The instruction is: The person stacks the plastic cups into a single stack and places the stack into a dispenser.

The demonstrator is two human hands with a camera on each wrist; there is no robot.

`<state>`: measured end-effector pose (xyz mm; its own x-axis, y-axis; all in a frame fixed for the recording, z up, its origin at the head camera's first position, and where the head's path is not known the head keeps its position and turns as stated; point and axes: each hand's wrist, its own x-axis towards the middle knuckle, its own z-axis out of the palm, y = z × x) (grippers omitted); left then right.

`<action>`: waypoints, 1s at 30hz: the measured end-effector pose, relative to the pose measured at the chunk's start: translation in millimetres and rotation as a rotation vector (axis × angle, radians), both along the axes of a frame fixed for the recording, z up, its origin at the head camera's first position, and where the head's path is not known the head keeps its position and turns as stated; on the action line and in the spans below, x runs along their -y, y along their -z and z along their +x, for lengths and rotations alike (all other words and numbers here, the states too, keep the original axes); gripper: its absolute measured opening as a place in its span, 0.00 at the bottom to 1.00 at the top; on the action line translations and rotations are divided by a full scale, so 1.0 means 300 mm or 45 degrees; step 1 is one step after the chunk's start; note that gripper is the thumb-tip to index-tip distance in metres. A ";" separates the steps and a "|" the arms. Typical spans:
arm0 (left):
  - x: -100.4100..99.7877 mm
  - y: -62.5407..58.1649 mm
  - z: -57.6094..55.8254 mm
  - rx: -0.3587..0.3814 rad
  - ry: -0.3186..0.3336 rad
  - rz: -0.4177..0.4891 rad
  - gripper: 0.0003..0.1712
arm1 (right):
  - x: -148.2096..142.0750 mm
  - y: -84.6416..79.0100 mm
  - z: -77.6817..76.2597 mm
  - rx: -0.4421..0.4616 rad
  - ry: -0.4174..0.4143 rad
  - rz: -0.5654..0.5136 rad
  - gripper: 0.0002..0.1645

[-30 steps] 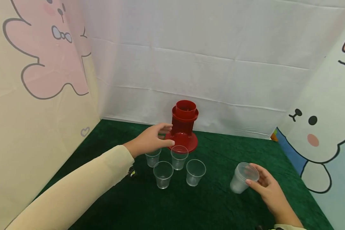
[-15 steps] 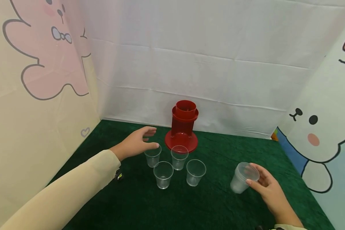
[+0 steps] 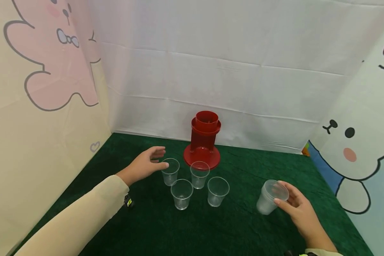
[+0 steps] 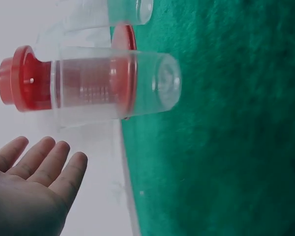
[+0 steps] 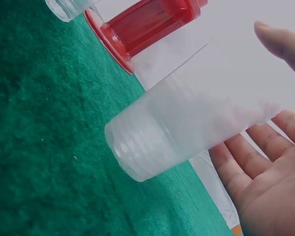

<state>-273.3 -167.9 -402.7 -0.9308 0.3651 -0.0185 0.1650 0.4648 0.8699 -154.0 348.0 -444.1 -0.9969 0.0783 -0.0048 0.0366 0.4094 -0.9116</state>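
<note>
Stack [image 3: 265, 205] of clear cups at right, held near its rim between thumb and fingers of the right hand [image 3: 297, 209]; at left, beside the far-left cup [image 3: 170, 179], nothing is gripped by the left hand [image 3: 144, 164], its fingers loosely spread. Thin plastic, judged light, slick and easily dented. Each cup is probably best pinched gently just under the rim, where more stiffness is expected.

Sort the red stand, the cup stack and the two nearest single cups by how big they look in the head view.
1. Red stand
2. Cup stack
3. Left near cup and right near cup: they look too alike to rank
</note>
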 end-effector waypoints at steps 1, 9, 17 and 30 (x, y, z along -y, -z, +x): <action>0.002 0.012 0.000 0.005 -0.003 0.015 0.44 | 0.000 0.000 0.000 0.003 0.005 0.007 0.45; 0.004 0.088 0.005 0.039 -0.045 0.207 0.44 | -0.002 0.004 0.003 0.004 0.019 0.022 0.45; -0.023 0.132 0.014 0.003 -0.076 0.271 0.44 | 0.000 0.007 0.005 -0.025 0.023 0.019 0.44; -0.021 0.190 -0.016 0.057 0.027 0.312 0.46 | -0.001 0.013 0.003 -0.039 0.023 0.025 0.44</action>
<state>-278.1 -161.6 -459.7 -0.9230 0.3834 0.0319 0.1312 0.2357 0.9629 -153.2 348.4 -447.9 -0.9950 0.0961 0.0272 0.0165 0.4265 -0.9044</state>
